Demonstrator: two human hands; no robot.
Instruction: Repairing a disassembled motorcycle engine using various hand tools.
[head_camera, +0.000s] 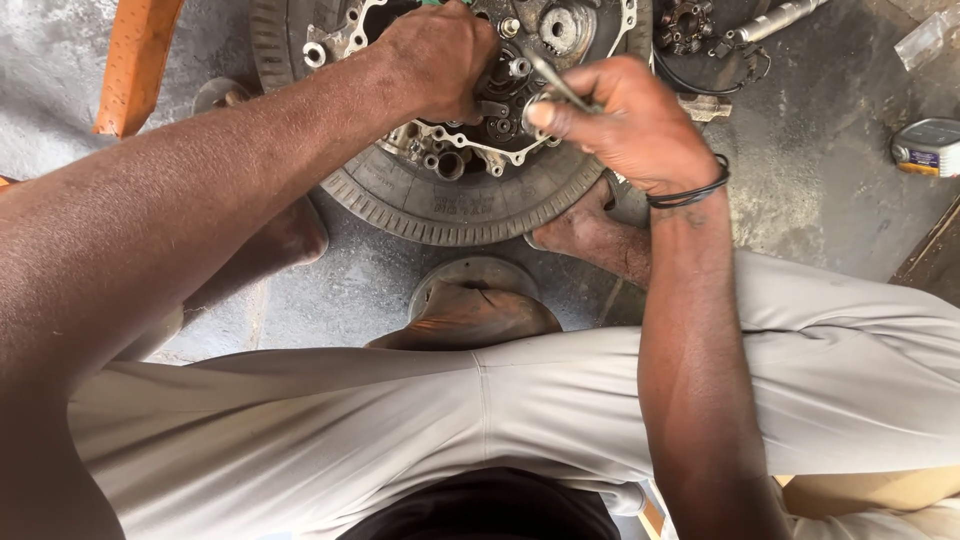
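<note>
over ribbed tyre (440, 205), slim metal tool (560, 84)

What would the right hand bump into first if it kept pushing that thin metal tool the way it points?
Most likely the metal engine casing set inside the tyre. The right hand aims the thin tool up and left toward the bolts there, near the left hand. Depth is hard to judge.

Small grey-blue labelled can (928, 147) far right; clear wrapper (925, 38) above.

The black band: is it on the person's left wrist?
No, the black band circles the wrist of the right hand, which pinches a thin metal tool.
</note>
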